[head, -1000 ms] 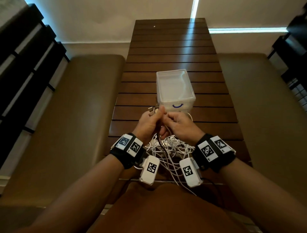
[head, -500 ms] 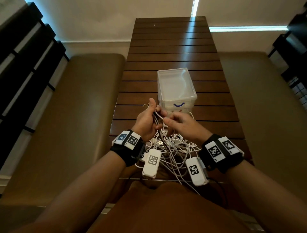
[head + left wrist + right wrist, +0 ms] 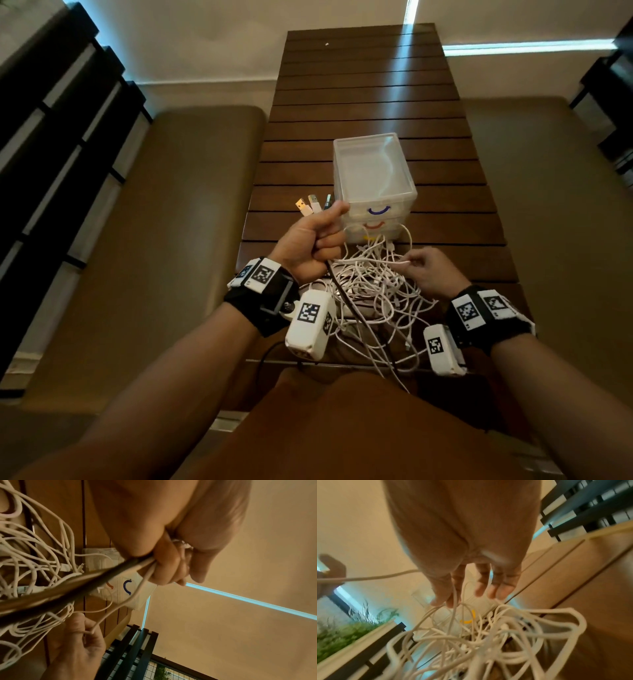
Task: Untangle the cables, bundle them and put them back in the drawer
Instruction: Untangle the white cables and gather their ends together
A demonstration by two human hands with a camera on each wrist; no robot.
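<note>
Left hand [image 3: 310, 245] is fisted round a gathered set of cable ends — the USB plugs [image 3: 312, 204] stick out past the thumb and index, fanned up and away from the person, toward the drawer unit [image 3: 375, 181]. Likely reason: collecting the plug ends in one fist keeps them sorted while the free lengths get pulled loose. Below the little-finger side of the fist, a dark cable [image 3: 56, 588] and several white ones run out taut, down toward the person, so the held section's long axis goes roughly from plugs (far, up) to the tangle (near, down).

Right hand [image 3: 430, 270] works the pile — thumb and forefinger pinched on one white strand [image 3: 380, 262], other fingers loosely spread, not gripping anything. That strand runs nearly level, sideways from the right fingertips to the underside of the left fist; looks like it is being traced or drawn out of the knot.

The cable tangle [image 3: 373, 294] lies on the slatted table [image 3: 370, 89], below and between both hands, its far edge touching the foot of the drawer unit, some loops hanging over the near table edge. Loops point every way, no bundle formed. Drawer unit sits just beyond the left thumb; cannot tell whether any of its drawers is open. Judged stage: early untangling, bundling not begun.
</note>
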